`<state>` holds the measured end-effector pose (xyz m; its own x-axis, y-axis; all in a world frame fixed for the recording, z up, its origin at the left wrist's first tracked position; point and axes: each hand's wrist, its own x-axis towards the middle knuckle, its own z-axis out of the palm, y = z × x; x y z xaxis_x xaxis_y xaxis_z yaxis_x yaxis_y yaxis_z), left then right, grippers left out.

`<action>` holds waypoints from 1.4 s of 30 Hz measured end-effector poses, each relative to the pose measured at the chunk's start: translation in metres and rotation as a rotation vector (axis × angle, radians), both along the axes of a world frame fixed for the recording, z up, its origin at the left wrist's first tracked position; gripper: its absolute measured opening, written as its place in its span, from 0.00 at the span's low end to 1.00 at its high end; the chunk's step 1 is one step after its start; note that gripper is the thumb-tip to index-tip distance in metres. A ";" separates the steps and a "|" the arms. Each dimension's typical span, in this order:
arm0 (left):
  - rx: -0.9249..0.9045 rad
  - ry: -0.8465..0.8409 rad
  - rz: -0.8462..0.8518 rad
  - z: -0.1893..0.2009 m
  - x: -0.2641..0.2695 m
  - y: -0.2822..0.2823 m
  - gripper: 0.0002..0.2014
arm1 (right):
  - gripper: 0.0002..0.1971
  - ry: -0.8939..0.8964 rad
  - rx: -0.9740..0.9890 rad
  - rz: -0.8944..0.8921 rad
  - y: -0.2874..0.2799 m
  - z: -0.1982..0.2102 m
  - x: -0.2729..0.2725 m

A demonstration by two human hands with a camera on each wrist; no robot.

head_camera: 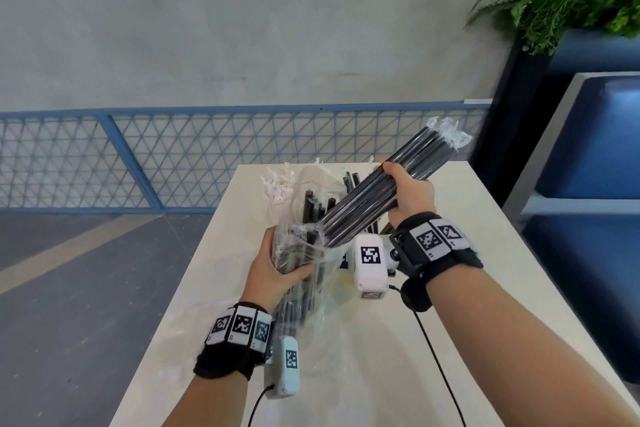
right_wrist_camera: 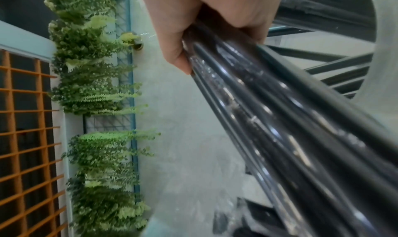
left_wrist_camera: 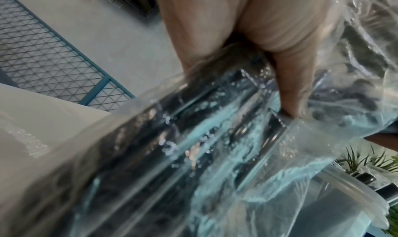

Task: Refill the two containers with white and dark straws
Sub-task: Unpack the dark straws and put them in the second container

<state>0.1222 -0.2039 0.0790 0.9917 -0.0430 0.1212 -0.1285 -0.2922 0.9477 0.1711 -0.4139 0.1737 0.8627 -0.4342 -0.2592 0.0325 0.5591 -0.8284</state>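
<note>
Our left hand (head_camera: 277,263) grips the plastic bag (head_camera: 304,246), right hand (head_camera: 410,192) clutches dark straws (head_camera: 374,198); both containers look unfilled.

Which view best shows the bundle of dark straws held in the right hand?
The head view: the whole bundle of dark plastic straws shows, gripped mid-length by the right hand, lower end in the clear plastic bag. The right wrist view shows only a blurred close stretch. The left wrist view shows mainly bag.

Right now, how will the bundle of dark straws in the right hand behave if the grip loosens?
The dark straws look glossy and individually wrapped, so they would probably slide apart. They look stiff, likely light. The right hand grips mid-length.
</note>
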 end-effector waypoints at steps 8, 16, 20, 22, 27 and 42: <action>-0.014 -0.012 0.067 0.004 -0.004 -0.003 0.33 | 0.06 0.020 -0.106 -0.076 -0.031 0.008 0.017; -0.052 -0.039 0.073 0.006 -0.005 -0.001 0.32 | 0.11 -0.140 -0.295 -0.311 -0.042 0.012 0.018; -0.072 -0.044 0.058 0.004 0.000 -0.006 0.35 | 0.14 -0.116 -0.570 -0.167 -0.021 -0.014 0.013; -0.092 -0.044 0.062 0.001 0.001 -0.006 0.35 | 0.18 -0.101 -0.649 -0.122 -0.013 -0.027 0.011; -0.117 -0.044 0.065 -0.002 -0.002 -0.007 0.33 | 0.31 -0.204 -0.730 -0.112 -0.005 -0.035 0.007; -0.174 -0.020 0.034 -0.010 -0.001 -0.008 0.33 | 0.15 -0.226 -1.590 0.178 -0.006 -0.073 0.020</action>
<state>0.1210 -0.2117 0.0694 0.9895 0.0140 0.1440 -0.1410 -0.1288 0.9816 0.1914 -0.4204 0.1006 0.8852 -0.0210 0.4647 0.2598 -0.8063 -0.5314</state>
